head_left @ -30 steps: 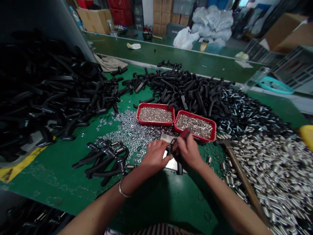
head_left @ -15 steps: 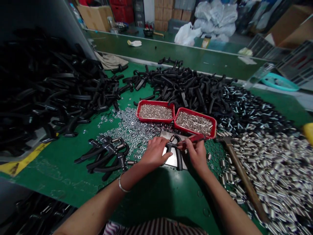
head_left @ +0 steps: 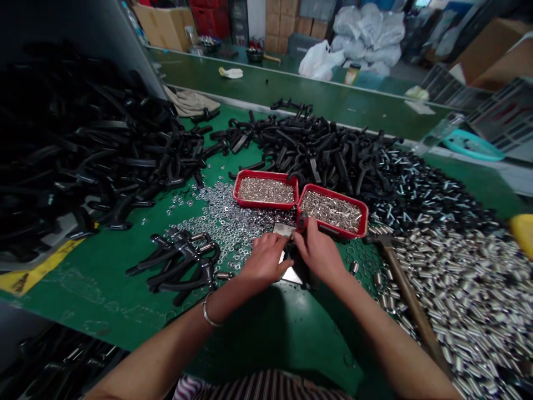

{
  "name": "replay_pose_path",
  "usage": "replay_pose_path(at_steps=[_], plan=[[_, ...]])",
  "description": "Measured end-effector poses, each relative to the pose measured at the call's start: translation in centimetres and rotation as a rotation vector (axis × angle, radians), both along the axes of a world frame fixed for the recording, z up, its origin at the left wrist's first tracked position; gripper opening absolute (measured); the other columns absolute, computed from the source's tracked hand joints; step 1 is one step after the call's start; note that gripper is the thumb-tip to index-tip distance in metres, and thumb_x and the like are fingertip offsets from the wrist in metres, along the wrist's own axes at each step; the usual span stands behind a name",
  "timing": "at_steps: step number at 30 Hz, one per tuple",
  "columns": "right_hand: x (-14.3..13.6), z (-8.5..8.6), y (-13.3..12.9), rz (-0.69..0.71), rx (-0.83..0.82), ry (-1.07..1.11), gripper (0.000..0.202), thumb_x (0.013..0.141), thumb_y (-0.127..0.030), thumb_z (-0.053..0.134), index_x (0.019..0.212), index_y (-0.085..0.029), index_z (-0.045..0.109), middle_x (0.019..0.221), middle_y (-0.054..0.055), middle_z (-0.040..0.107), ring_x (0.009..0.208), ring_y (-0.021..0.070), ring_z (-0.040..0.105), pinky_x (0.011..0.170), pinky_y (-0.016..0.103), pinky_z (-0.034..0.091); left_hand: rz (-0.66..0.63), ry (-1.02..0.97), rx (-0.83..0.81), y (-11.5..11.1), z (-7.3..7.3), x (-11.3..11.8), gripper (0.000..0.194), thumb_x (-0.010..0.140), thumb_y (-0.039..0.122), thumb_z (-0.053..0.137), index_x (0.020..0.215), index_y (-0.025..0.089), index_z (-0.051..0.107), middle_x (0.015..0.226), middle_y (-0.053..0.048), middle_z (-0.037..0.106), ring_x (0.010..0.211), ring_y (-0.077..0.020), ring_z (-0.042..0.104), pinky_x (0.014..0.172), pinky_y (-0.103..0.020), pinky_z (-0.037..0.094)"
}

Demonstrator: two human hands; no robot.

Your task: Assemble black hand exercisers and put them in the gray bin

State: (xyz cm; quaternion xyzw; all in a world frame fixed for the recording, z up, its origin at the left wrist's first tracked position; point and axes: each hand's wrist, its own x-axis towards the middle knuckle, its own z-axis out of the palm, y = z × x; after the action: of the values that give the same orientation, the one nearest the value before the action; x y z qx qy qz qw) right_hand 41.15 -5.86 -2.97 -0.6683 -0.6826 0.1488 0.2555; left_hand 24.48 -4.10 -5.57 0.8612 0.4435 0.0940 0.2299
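My left hand point(head_left: 268, 256) is closed around a black plastic handle part point(head_left: 288, 253), pressing it onto a small metal plate point(head_left: 296, 274). My right hand point(head_left: 318, 251) is closed on a red-handled tool point(head_left: 302, 222), whose end shows above the fingers. The tool stands more or less upright over the handle part, and its tip is hidden by the fingers. Left of my hands lies a group of black handle parts fitted with coil springs point(head_left: 189, 261). Just beyond the plate are two red trays, one with tiny metal pieces point(head_left: 266, 205) and one with metal pins point(head_left: 365, 219).
Silver nuts or washers point(head_left: 227, 225) are scattered behind my left hand. A wooden-handled hammer point(head_left: 410, 294) lies on the right against a heap of metal springs point(head_left: 470, 294). Heaps of black handle parts point(head_left: 320, 147) fill the back and the left point(head_left: 120, 150).
My right hand has moved left, close against my left hand. The red-handled tool has swung from lying nearly flat to nearly upright. My left hand stays on the handle part.
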Motion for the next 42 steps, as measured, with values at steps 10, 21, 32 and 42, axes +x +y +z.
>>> replay_pose_path(at_steps=[10, 21, 32, 42], plan=[[3.0, -2.2, -0.3, -0.13, 0.131, 1.178, 0.016, 0.1, -0.041, 0.049, 0.096, -0.025, 0.046, 0.082, 0.0, 0.074, 0.06, 0.0143, 0.07, 0.054, 0.026, 0.057, 0.003, -0.024, -0.013, 0.2, 0.2, -0.6, 0.048, 0.088, 0.041, 0.063, 0.131, 0.022, 0.053, 0.129, -0.01, 0.056, 0.12, -0.0305, 0.047, 0.104, -0.045, 0.035], [1.6, -4.1, -3.2, -0.104, 0.1, 0.568, 0.018, 0.098, -0.042, 0.05, 0.103, -0.024, 0.047, 0.094, 0.009, 0.072, 0.08, 0.0244, 0.072, 0.078, 0.04, 0.056, -0.013, -0.036, -0.019, 0.5, 0.1, -0.6, 0.048, 0.088, 0.042, 0.064, 0.129, 0.02, 0.053, 0.123, -0.01, 0.057, 0.116, -0.0302, 0.047, 0.102, -0.045, 0.036], [2.7, -1.1, -0.1, 0.534, 0.082, 0.037, 0.021, 0.098, -0.036, 0.048, 0.1, -0.022, 0.064, 0.093, 0.008, 0.072, 0.09, 0.0244, 0.068, 0.082, 0.04, 0.053, -0.025, 0.051, 0.018, 0.2, 1.1, -0.4, 0.035, 0.091, 0.04, 0.059, 0.118, 0.019, 0.058, 0.12, -0.011, 0.058, 0.114, -0.0302, 0.049, 0.097, -0.044, 0.038], [9.7, -2.7, -6.2, 0.522, 0.194, -0.27, 0.036, 0.097, -0.018, 0.047, 0.131, -0.024, 0.06, 0.141, 0.013, 0.059, 0.121, 0.0309, 0.057, 0.095, 0.053, 0.051, -0.103, 0.053, 0.046, -0.5, 0.7, -0.9, 0.056, 0.093, 0.043, 0.058, 0.141, 0.015, 0.046, 0.139, -0.015, 0.051, 0.128, -0.0325, 0.043, 0.106, -0.047, 0.033]])
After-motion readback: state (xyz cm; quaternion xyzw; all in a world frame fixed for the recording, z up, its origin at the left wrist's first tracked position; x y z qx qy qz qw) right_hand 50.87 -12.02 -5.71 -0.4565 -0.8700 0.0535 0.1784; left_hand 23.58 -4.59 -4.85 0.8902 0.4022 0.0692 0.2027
